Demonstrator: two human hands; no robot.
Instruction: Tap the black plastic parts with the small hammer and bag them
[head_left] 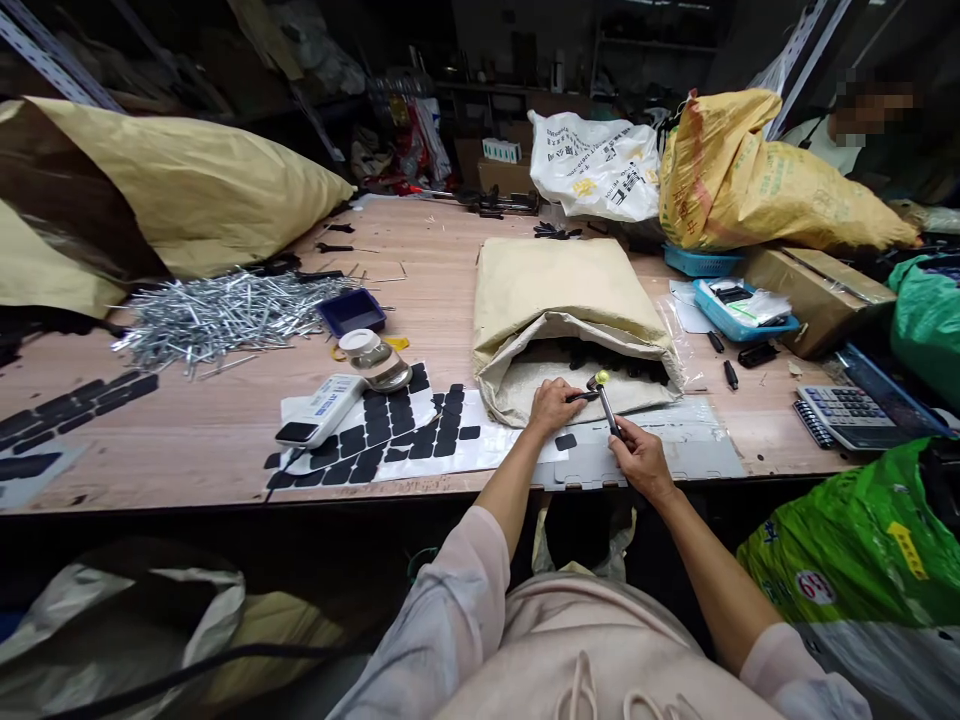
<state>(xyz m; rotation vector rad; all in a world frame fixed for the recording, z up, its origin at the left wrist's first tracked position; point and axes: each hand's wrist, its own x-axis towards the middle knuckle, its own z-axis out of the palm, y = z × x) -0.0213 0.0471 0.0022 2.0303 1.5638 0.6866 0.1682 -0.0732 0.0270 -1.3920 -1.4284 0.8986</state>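
Fingers of the right hand (643, 460) clasped a hammer-like tool (608, 408) and those of the left hand (553, 405) pinched a small black part (582, 396), right of frame centre before the sack (555, 280), where steady support and fingertips clear of the striking end seemed advisable.

Behind the wood-grain table (439, 290) the room is dim, with dark shelving (660, 44) at the back. Behind the table's left side slants a perforated metal post (56, 58); high behind the table shows a thin light (694, 6).
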